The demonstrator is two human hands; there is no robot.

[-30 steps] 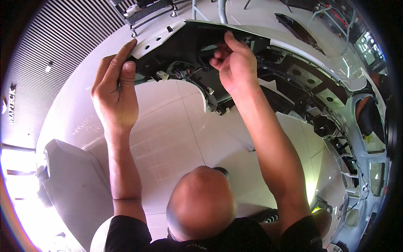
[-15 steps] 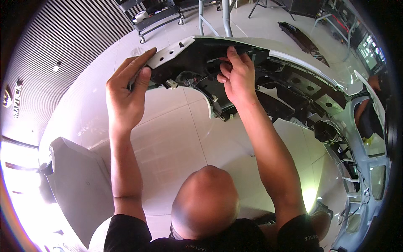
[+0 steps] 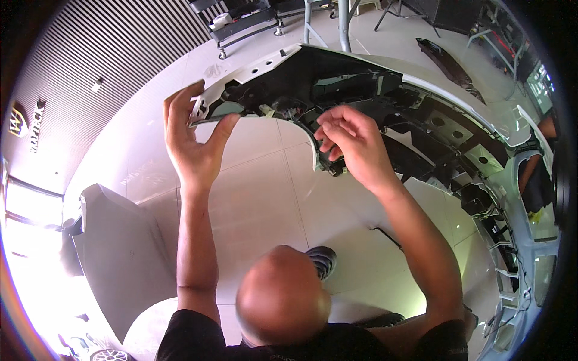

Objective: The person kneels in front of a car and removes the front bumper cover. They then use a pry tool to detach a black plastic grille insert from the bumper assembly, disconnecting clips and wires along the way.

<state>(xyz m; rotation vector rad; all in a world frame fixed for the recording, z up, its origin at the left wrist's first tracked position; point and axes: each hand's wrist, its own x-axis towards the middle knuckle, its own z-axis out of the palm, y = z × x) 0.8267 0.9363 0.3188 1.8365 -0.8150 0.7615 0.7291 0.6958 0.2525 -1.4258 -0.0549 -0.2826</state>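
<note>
A white car bumper [image 3: 415,81], its black inner side facing me, curves across the upper middle. At its left end my left hand [image 3: 194,144] grips the narrow edge, fingers on the outer side and thumb on the near side. My right hand [image 3: 355,144] is closed in front of the black inner side, near the end of the curved arch edge [image 3: 315,150]. Its fingers are curled in a pinch, and whatever they hold, if anything, is hidden. White clips [image 3: 267,111] and holes in the pale flange [image 3: 260,67] show along the bumper.
A light blue-grey frame with openings [image 3: 530,240] stands at the right, beside another person's arm [image 3: 531,171]. A grey panel [image 3: 117,253] stands at the left. Farther off are a wheeled cart [image 3: 247,24], a stand's legs [image 3: 344,27] and a long dark trim piece [image 3: 448,66].
My right hand has drawn back toward me from the bumper's upper part, uncovering a dark panel. My left hand has shifted down to the bumper's left tip. The whole view has shifted slightly.
</note>
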